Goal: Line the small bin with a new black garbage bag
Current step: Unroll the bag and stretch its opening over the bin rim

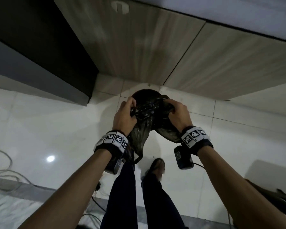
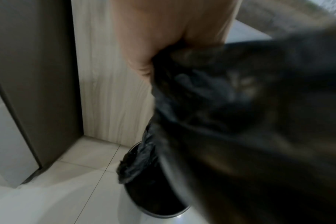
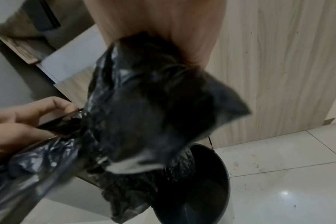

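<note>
A crumpled black garbage bag (image 1: 147,119) hangs between both hands above the small round dark bin (image 1: 144,93), which stands on the floor by the wooden cabinet. My left hand (image 1: 125,114) grips the bag's left edge with curled fingers, and my right hand (image 1: 177,111) grips its right edge. In the left wrist view the bag (image 2: 230,113) fills the right side and its lower end dangles at the bin (image 2: 153,197). The right wrist view shows the bag (image 3: 144,113) bunched under the palm, the bin's open mouth (image 3: 207,189) below, and the left hand (image 3: 19,121) pinching the plastic.
Light wood cabinet doors (image 1: 155,47) stand just behind the bin. A dark panel (image 1: 45,38) juts out at the left. The floor is glossy white tile (image 1: 40,121). Cables (image 1: 3,171) lie at the lower left. My legs and one foot (image 1: 157,167) are below the hands.
</note>
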A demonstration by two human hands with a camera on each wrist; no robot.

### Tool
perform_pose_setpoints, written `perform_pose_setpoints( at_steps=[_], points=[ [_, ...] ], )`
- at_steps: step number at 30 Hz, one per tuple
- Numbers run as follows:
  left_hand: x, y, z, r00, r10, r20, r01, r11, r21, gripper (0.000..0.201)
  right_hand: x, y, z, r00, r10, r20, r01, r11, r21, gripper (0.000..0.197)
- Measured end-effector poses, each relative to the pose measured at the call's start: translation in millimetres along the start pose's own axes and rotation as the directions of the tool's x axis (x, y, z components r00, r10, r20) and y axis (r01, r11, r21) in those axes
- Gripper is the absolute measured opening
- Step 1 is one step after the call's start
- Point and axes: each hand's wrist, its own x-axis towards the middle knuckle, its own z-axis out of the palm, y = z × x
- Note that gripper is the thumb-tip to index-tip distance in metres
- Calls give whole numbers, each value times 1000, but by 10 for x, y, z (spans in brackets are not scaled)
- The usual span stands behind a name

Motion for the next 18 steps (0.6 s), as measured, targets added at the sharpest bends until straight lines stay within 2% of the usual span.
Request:
perform_pose_setpoints(
  at_steps=[3,6,8,9,13,16,18],
  points=[
    [213,-225,122,998,54,26,-55,996,76,35,241,146,155,999,31,30,-30,999,-45,58],
    [486,-415,309,973,198,116,-219,953,209,28,546,316,356,998,46,45,-42,995,-85,56],
    [721,-584,464,947,246,208,-301,906,298,35,791,463,530,999,23,37,-18,991,-134,54],
    [848,-670,538,945,241,222,-304,896,324,39,914,544,621,999,11,38,-4,985,-172,52],
    [1407,-1040,777,985,149,86,-170,919,357,43,1365,876,968,999,-6,35,17,951,-307,54],
    [1808,-1333,935,996,55,68,-77,920,385,60,1668,1124,1160,1000,-16,20,22,926,-377,56],
    [2026,-1537,999,998,2,61,-26,922,386,65,1829,1270,1247,1000,2,12,3,907,-421,53]
  ],
)
